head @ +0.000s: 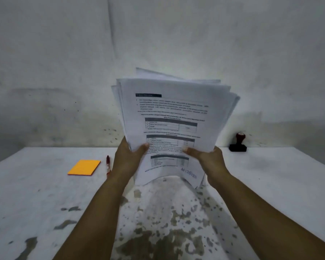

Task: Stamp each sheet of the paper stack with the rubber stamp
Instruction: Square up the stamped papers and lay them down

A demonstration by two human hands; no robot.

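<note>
Upright, paper stack (174, 117) gripped by both hands.

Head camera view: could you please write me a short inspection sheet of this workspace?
Surface: white table, paint worn and blotched near the front.
Job's things: paper stack held upright, edges uneven, front sheet bearing a blue mark at its lower right; rubber stamp standing at the table's back right.
Clutter: orange notepad and red pen on the left.
Hands: left hand and right hand grip the stack's lower part, thumbs in front.
Cables: nothing seen.
Surroundings: stained grey wall.
</note>
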